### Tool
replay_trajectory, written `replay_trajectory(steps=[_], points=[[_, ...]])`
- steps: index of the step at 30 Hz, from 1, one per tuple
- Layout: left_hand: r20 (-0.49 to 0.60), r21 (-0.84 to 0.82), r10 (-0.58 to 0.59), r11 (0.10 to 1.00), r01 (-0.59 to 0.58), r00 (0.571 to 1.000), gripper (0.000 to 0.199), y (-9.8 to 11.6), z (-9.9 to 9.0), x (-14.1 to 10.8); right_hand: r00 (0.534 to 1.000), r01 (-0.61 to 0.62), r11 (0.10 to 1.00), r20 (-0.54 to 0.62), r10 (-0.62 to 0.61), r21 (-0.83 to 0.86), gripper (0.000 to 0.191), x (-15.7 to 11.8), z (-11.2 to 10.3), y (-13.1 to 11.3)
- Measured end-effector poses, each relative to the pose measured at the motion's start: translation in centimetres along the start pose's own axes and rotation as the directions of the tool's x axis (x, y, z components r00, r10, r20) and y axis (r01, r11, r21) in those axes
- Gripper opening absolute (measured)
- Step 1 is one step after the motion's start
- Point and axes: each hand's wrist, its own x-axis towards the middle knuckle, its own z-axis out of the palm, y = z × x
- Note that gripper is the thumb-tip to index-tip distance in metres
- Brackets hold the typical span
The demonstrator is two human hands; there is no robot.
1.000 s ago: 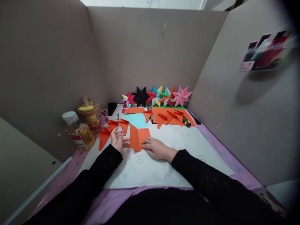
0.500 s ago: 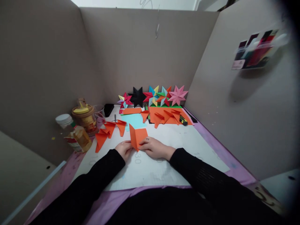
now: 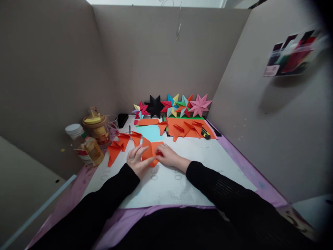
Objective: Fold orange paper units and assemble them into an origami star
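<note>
A square of orange paper [image 3: 150, 152] with an upright crease down its middle stands partly opened over the white mat. My left hand [image 3: 137, 160] is at its left side, fingers spread apart, the thumb reaching across the lower part of the paper. On the other side, my right hand [image 3: 166, 155] has its fingers curled and pinched at the right part of the sheet. Folded orange paper pieces [image 3: 114, 150] lie just beyond my left hand, and more folded pieces [image 3: 187, 129] rest on orange sheets further back.
Several folded paper stars [image 3: 200, 105] lean along the back partition. A yellow-black utility knife [image 3: 206, 134] lies at the back right, near light blue paper [image 3: 151, 132]. A glue bottle [image 3: 87, 147] and a brown tub [image 3: 96, 130] stand on the left. The white mat [image 3: 197, 187] covers a pink cloth.
My left hand has let go of the paper's left edge and spread its fingers in front of it. The paper has opened wider. My right hand's fingers have curled in; the view has shifted slightly.
</note>
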Motion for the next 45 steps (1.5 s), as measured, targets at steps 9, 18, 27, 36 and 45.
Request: replay_trajectory(steps=[9,18,27,36,45], points=[[0.287,-0.147,0.301,0.952,-0.269,0.909,0.026,-0.8,0.4,-0.4,0.969,-0.227,0.958,0.058,0.240,-0.177,0.012,1.9,0.8,-0.6],[0.347,-0.110,0.280,0.960,-0.257,0.895,0.036,-0.6,1.0,-1.0,0.966,-0.232,0.942,0.060,0.253,-0.240,0.015,2.2,1.0,-0.3],[0.426,-0.054,0.266,0.962,-0.269,0.865,0.034,-0.6,1.2,-0.8,0.958,-0.252,0.928,0.067,0.279,-0.275,0.023,2.4,1.1,-0.4],[0.403,-0.075,0.266,0.963,-0.258,0.876,0.032,-0.7,1.3,-0.8,0.947,-0.285,0.910,0.059,0.316,-0.301,0.023,2.5,1.3,-0.8],[0.372,-0.161,0.286,0.957,-0.242,0.883,0.033,-0.8,1.3,-0.6,0.948,-0.291,0.912,0.040,0.316,-0.290,0.022,2.5,1.4,-0.8]])
